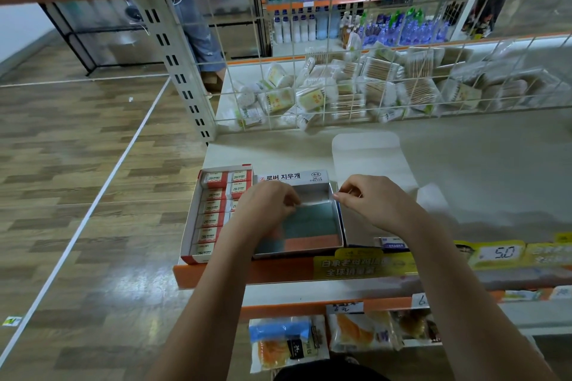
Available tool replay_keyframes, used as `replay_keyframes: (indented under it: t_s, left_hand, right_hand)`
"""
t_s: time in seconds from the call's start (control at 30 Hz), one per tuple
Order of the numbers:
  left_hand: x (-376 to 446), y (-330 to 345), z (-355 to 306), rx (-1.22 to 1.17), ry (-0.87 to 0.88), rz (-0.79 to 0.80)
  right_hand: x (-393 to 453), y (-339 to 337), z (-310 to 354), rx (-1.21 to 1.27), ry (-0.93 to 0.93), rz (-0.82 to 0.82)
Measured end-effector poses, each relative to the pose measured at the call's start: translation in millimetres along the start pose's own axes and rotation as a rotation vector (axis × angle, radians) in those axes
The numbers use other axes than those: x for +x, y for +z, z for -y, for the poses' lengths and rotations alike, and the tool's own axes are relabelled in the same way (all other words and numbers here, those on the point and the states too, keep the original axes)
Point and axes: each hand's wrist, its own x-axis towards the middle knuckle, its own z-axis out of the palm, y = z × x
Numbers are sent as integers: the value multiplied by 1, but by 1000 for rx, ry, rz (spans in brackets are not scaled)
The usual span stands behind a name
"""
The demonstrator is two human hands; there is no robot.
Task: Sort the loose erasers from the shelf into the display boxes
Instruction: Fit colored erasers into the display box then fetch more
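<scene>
I've got both hands over the open display box (pixel 312 227) at the shelf's (pixel 464 170) front edge. My left hand (pixel 266 210) is curled, fingertips pinching something small and pale inside the box; I can't tell what. My right hand (pixel 371 201) pinches at the box's right wall near its top corner. Just left, touching it, sits the red-and-white box (pixel 216 213) packed with 2B erasers (pixel 212 219). One blue-labelled eraser (pixel 392 243) lies on the shelf right of my box.

Pale shelf (pixel 464 164) with orange edge, two display boxes (pixel 312 244), cotton-swab packs (pixel 349 86) behind
</scene>
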Motion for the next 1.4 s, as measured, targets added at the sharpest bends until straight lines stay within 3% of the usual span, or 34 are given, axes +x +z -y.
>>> replay_keyframes:
  t_s: [0.37,1.23,1.4]
  left_hand:
    - [3,1,7,32,52,85]
    - [22,16,-38,130,127,8]
    - [25,-7,-40,166,158,-82]
  right_hand:
    - [2,1,-2,31,-3,10]
    - [2,2,2,28,42,11]
    - [-5,-13,6,-43,-35,-130]
